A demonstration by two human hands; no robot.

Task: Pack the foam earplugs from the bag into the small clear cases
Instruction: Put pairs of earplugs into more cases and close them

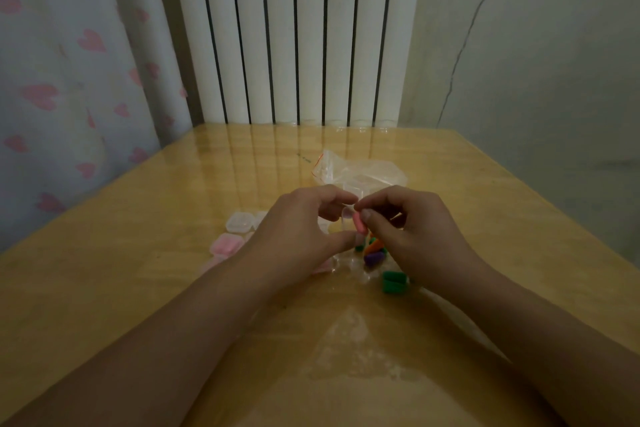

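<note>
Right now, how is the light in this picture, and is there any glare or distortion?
Head view: dim, soft light; the glossy table mirrors the radiator as pale streaks; a glare patch lies between the forearms; the wide angle bends the edges; the clear case is hard to see.

A pink foam earplug is pinched upright between the right thumb and forefinger, just beside a small clear case gripped by the left fingertips; whether its lid is open cannot be made out. Below the fingers, orange, purple and green earplugs are scattered on a clear bag. Beyond the fingertips a second clear bag of empty cases is seen. Left of the left fingers, closed cases lie, some filled with pink.
</note>
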